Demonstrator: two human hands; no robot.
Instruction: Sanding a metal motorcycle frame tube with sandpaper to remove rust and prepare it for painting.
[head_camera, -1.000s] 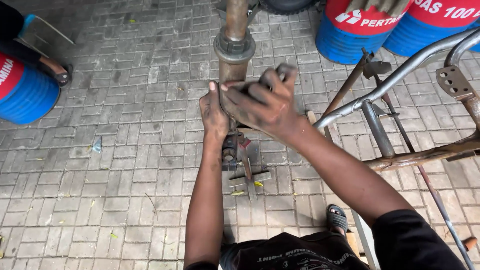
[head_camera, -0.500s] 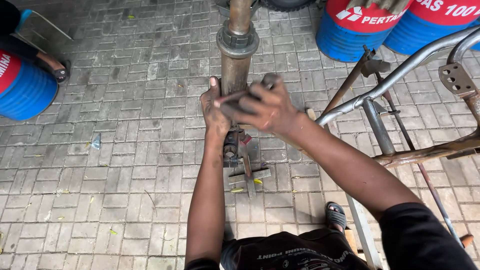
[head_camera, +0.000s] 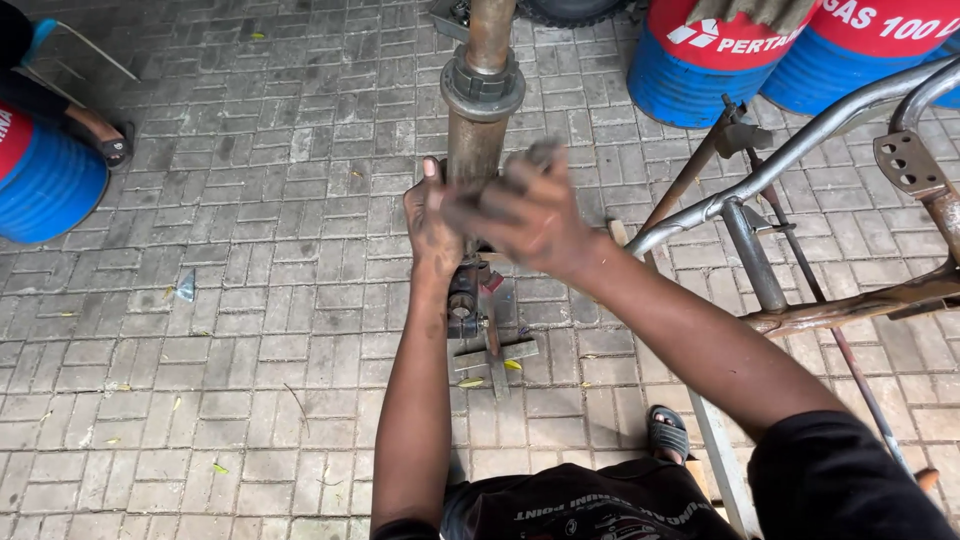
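Both hands are wrapped around a rusty steel tube (head_camera: 476, 150) that stands over the brick floor (head_camera: 250, 330), running from the top edge of the view down toward the person's body. The left hand (head_camera: 432, 225) clasps the tube from its left side, thumb pointing up along the metal, its grip closed on the tube. The right hand (head_camera: 525, 205) lies across the tube's front and right side with fingers curled; it is blurred, but its grip also looks closed on the tube. Just above the hands a thick collar (head_camera: 483, 88) rings the tube. Below the hands the tube ends in a dark fitting (head_camera: 465, 300) that rests on a small metal stand (head_camera: 495, 352) on the floor. To the right, well clear of the hands, leans a frame (head_camera: 790, 150) of grey and rusty pipes. Blue and red drums (head_camera: 700, 60) stand at the upper right, and another drum (head_camera: 45, 180) sits at the left edge. A sandalled foot (head_camera: 668, 432) shows near the frame's base.
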